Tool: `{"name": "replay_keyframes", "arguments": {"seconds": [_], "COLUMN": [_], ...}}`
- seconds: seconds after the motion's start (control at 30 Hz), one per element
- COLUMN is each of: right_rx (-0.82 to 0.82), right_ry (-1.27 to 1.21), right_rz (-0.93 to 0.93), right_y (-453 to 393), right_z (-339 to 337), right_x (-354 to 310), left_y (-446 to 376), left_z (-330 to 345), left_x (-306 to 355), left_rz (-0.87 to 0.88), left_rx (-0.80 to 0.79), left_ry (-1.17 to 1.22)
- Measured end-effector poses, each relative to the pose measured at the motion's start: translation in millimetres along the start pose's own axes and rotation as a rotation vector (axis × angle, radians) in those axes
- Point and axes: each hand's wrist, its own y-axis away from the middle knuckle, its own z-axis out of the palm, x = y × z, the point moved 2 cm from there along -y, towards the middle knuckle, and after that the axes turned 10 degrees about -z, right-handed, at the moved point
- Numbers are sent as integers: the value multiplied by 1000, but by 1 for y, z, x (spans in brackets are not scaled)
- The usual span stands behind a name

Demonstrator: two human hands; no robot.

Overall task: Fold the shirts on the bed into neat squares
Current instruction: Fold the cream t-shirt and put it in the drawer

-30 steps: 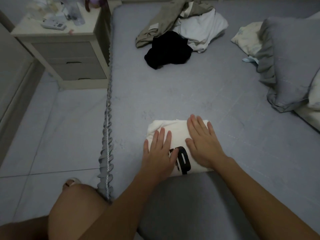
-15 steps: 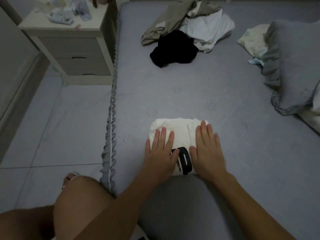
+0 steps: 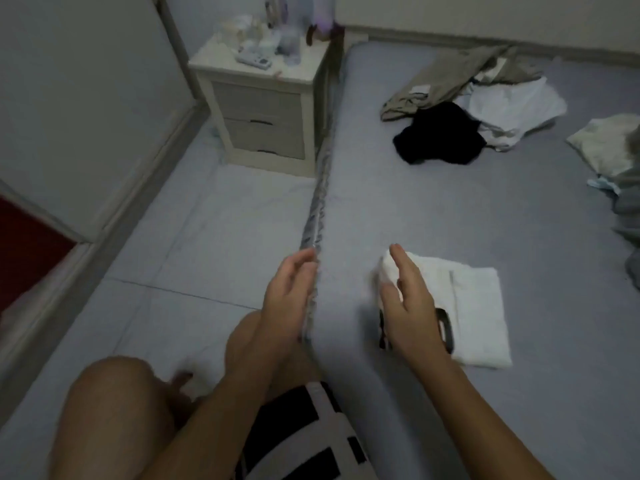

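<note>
Looking down from my seat at the left edge of the bed (image 3: 450, 209), I see its grey sheet filling the right half of the view, its frilled border running away from me toward the far-left corner. On the floor beyond that corner stands a pale bedside cabinet (image 3: 263, 109) with blurred clutter on top. Near the far edge of the bed lies a heap of unfolded clothes (image 3: 485, 109): a khaki piece, a white one and a black one touching each other. At the right edge a grey pillow (image 3: 628, 199) shows only partly.

The folded white shirt (image 3: 474, 306) lies flat near the left edge, close to me, a neat rectangle. Its long axis runs from the near edge toward the far edge, tilted slightly, and a black printed mark sits at its near-left part.

My right hand (image 3: 408, 306) hovers over the shirt's left part, fingers straight and slightly spread, gripping nothing; I cannot tell whether it touches the cloth. My left hand (image 3: 287, 299) hangs over the frilled border, fingers relaxed and holding nothing.

Half a second ago both palms pressed flat on the shirt; now both have lifted, the left one has moved off past the bed's edge, and my view has swung left.
</note>
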Motion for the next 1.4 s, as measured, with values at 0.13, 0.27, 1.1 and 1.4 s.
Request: {"name": "replay_keyframes", "arguments": {"seconds": [0.13,0.27,1.1,1.4], "right_rx": [-51,-210,-979,-940], "right_ry": [-259,-375,-472,-421], "right_rz": [52,52,-270,-256], "right_y": [-17,-65,-232,-270], "right_z": [114,258,462,551], "right_x": [-69,-137,-665,-716], "left_y": [16,-29,-3,-60], "left_z": [-125,-241,-673,-792], "left_x": [13,35,381,410], "left_rz": [-8,-1,-67,-521], "left_rx": [242,470,1212,1175], "left_ry": [211,256,499,-918]}}
